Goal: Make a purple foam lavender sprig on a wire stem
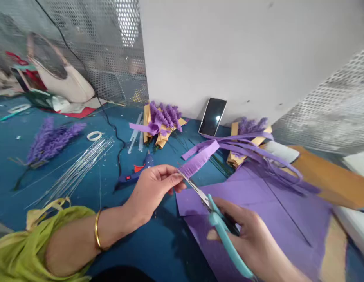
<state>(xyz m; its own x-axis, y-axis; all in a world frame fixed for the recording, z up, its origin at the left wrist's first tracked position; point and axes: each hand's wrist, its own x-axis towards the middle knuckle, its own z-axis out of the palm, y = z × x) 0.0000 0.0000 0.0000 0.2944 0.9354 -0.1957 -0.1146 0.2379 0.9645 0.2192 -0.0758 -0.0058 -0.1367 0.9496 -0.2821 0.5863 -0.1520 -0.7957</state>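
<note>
Between the thumb and fingers of my left hand (158, 188) is the near end of a purple paper strip (201, 158), its edge cut into a fine fringe. My right hand (252, 235) grips turquoise-handled scissors (226, 239). Their blades point up and left, with the tips at the strip right beside my left fingertips. Whether the blades are fully closed is hard to make out. Below and behind the scissors lie purple paper sheets (258, 196). More long purple strips (255, 147) lie in a loose heap at the right.
A blue glue gun (132, 177) with a cord lies left of my hands, near a bundle of thin wires (79, 168). Purple flower sprigs (53, 141) rest farther left. Wrapped flower bunches (164, 121) and a phone (213, 116) stand by the white panel (243, 58).
</note>
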